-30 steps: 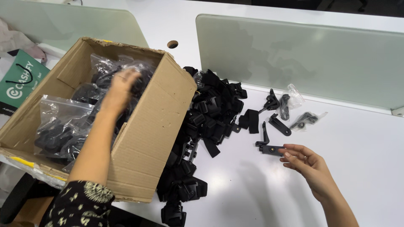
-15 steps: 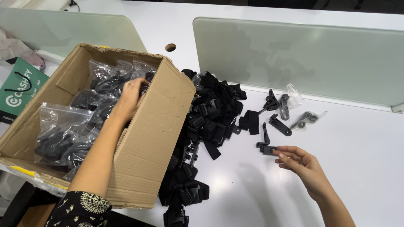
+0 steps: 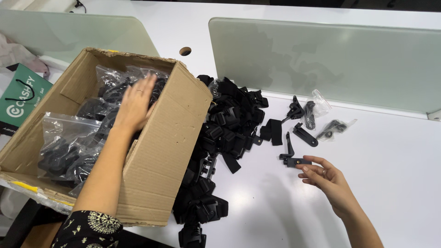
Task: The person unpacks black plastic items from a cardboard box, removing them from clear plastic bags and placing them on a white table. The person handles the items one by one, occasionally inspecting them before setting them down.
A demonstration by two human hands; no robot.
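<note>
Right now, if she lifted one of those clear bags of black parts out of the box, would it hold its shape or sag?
Probably sag: the clear bag is thin crinkled film, lumpy over loose black parts. It looks well filled, so likely heavy for its size. The glossy film may slip under her left hand, which lies flat on the bags in the cardboard box.

Bare hands (image 3: 136,103), ring on each; black left sleeve (image 3: 89,228) with pale floral print.

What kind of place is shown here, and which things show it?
Probably an office desk used for sorting or packing small parts. A frosted desk divider stands on the white desk, a cardboard box holds bagged parts, and a pile of black plastic parts lies beside it.
</note>
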